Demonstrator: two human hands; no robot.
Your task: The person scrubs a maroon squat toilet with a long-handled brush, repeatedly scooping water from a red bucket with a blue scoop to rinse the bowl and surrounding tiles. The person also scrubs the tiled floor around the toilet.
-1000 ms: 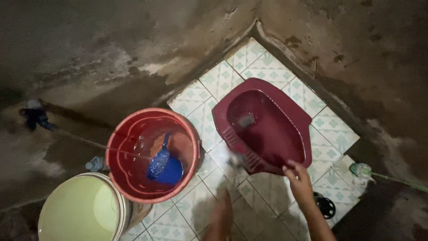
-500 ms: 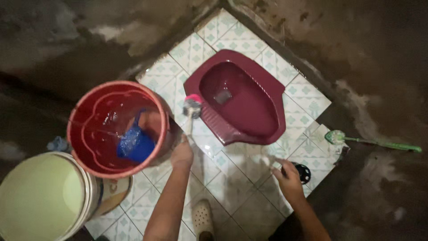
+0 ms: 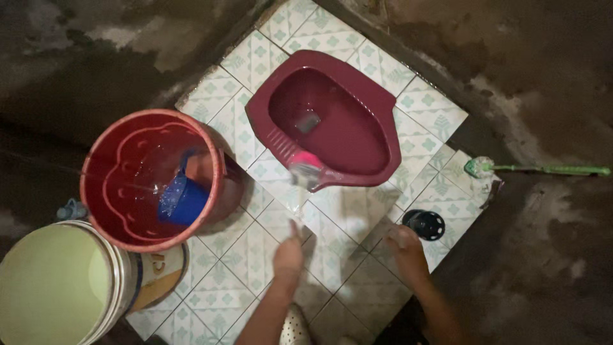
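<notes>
Maroon ceramic marks the centre of the work: a squat toilet pan (image 3: 332, 121) set into a floor (image 3: 332, 217) of pale patterned tiles, in a corner of rough, damp-stained walls. The left hand (image 3: 288, 255) is closed around the handle of a scrubbing brush (image 3: 305, 171), whose pink-backed, pale-bristled head, blurred with motion, sits at the near lip of the pan, touching or just over its ribbed footrest. The right hand (image 3: 402, 241) rests low on the wet tiles just beside a small round black drain cover (image 3: 424, 223); its fingers are smeared by blur, so I cannot tell whether they lie flat or curl on anything. By my reading, the step in hand is scrubbing the pan's front rim and the tiles beside it, with rinsing not yet begun. To the left stands a red bucket (image 3: 150, 179) holding water and a blue dipper (image 3: 185, 198), and nearer the person a cream-coloured pail (image 3: 60, 287). A second, green-handled brush (image 3: 536, 169) lies well apart on the right, at the tiles' edge. The next stroke would call for firm pressure along the lip and footrest, keeping the bristles in contact; a rinse would mean a reach for the dipper.
</notes>
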